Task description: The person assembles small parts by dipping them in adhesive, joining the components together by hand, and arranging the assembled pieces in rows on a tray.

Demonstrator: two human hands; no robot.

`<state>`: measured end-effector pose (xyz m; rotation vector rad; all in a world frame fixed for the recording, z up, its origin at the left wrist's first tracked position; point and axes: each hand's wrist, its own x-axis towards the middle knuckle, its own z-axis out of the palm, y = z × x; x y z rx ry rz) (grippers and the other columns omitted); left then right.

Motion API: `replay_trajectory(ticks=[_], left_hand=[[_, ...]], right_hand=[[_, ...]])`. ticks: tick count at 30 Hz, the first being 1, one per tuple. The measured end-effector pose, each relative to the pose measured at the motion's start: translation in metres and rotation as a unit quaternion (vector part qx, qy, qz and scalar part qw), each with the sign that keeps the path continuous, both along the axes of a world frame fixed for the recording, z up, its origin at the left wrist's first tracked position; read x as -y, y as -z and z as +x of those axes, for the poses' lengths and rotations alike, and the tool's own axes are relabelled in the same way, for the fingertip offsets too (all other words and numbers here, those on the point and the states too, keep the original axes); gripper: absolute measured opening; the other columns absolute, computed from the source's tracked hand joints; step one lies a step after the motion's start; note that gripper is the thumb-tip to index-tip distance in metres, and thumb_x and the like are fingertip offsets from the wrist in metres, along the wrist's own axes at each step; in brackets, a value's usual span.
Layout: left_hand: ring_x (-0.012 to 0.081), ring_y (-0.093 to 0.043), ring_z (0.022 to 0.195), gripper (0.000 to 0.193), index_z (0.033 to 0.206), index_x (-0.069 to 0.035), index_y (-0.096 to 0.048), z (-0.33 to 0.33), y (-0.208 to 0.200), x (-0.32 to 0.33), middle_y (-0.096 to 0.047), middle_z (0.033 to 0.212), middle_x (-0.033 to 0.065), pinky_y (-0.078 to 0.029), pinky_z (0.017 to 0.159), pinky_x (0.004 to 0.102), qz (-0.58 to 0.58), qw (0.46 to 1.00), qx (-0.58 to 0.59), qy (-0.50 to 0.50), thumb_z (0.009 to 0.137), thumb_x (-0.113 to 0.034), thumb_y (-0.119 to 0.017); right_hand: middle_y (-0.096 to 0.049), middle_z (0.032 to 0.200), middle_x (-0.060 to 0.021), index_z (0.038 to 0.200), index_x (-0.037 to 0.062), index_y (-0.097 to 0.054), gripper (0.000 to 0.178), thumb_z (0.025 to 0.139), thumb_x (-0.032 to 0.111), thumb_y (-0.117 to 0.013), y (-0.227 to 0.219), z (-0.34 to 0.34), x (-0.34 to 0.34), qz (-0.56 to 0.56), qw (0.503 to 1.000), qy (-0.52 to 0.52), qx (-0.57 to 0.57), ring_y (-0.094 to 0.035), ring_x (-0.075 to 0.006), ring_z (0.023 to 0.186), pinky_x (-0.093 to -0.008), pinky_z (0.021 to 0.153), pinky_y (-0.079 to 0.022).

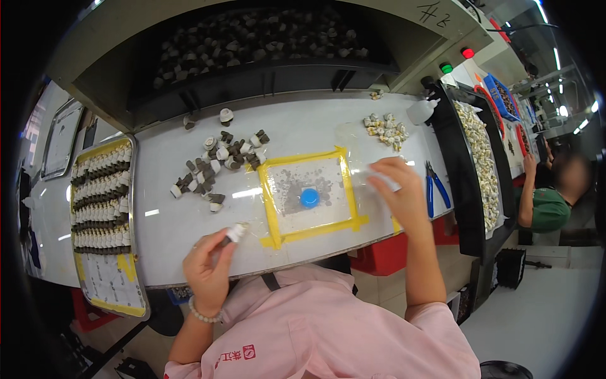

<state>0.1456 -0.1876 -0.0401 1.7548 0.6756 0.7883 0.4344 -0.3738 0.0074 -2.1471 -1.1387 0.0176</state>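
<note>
Near the table's front edge, my left hand (210, 265) is closed around a small white-and-dark figurine piece (237, 232), its white end pointing up and away to the right. To the right of the yellow-taped square, my right hand (404, 192) hovers with fingers curved and apart; I see nothing held in it. Just beyond it lies a pile of small cream-and-yellow parts (386, 131). A round blue cap (309, 198) sits inside the square of yellow tape (273, 211), on a grey-spotted surface. Loose white-and-dark pieces (233, 155) are heaped left of the square.
On the left, a metal tray (142, 278) holds rows of similar pieces. A dark bin (252, 82) full of pieces stands at the back. Blue-handled pliers (435, 189), a white squeeze bottle (421, 112) and a black tray (464, 183) are to the right. A co-worker (549, 205) sits beyond.
</note>
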Motion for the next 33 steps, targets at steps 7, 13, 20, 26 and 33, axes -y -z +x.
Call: replay_trajectory(ticks=[7,13,20,26,33], left_hand=[[0.0301,-0.056,0.084,0.029,0.099,0.001,-0.063,-0.037,-0.006,-0.037,-0.06,0.092,0.0144,-0.046,0.075,0.0369,0.403,0.896,-0.172,-0.07,0.071,0.004,-0.071],[0.0331,-0.052,0.098,0.035,0.103,0.001,-0.062,-0.006,-0.023,-0.024,-0.056,0.109,0.0172,-0.044,0.082,0.039,0.348,0.919,-0.169,-0.078,0.069,-0.003,-0.073],[0.0286,-0.054,0.095,0.032,0.104,0.005,-0.061,0.035,-0.042,-0.042,-0.056,0.1,0.015,-0.047,0.077,0.0368,0.452,0.855,-0.21,0.146,0.072,0.002,-0.055],[0.0265,-0.053,0.085,0.028,0.1,0.004,-0.062,0.038,-0.031,-0.03,-0.055,0.091,0.0111,-0.046,0.072,0.0349,0.362,0.9,-0.2,0.14,0.073,-0.001,-0.063],[0.0251,-0.051,0.081,0.033,0.1,0.002,-0.062,0.031,-0.03,-0.026,-0.053,0.085,0.0086,-0.044,0.07,0.035,0.393,0.902,-0.158,0.088,0.068,-0.004,-0.071]], right_hand=[[-0.061,0.088,-0.0115,0.095,0.0,-0.061,0.022,0.075,0.003,-0.069,0.028,0.053,0.041,-0.065,0.985,0.148,0.061,-0.06,-0.0262,0.082,-0.0344,0.073,-0.047],[-0.062,0.082,-0.0092,0.095,-0.0005,-0.062,0.02,0.076,0.0,-0.066,0.016,0.026,0.018,-0.025,0.995,0.092,0.027,-0.061,-0.0198,0.076,-0.0313,0.068,-0.047],[-0.062,0.084,-0.0079,0.092,0.0002,-0.067,0.021,0.071,-0.002,-0.066,-0.001,-0.025,-0.017,0.001,0.991,-0.086,-0.106,-0.059,-0.0167,0.075,-0.0278,0.069,-0.046],[-0.06,0.081,-0.009,0.09,0.0009,-0.067,0.019,0.071,0.002,-0.068,-0.004,-0.038,-0.041,-0.034,0.983,-0.162,-0.079,-0.06,-0.0239,0.072,-0.0333,0.064,-0.05],[-0.059,0.079,-0.0047,0.086,0.0044,-0.069,0.016,0.07,0.005,-0.068,-0.005,-0.037,-0.058,-0.08,0.965,-0.232,0.095,-0.058,-0.0216,0.073,-0.0343,0.066,-0.047]])
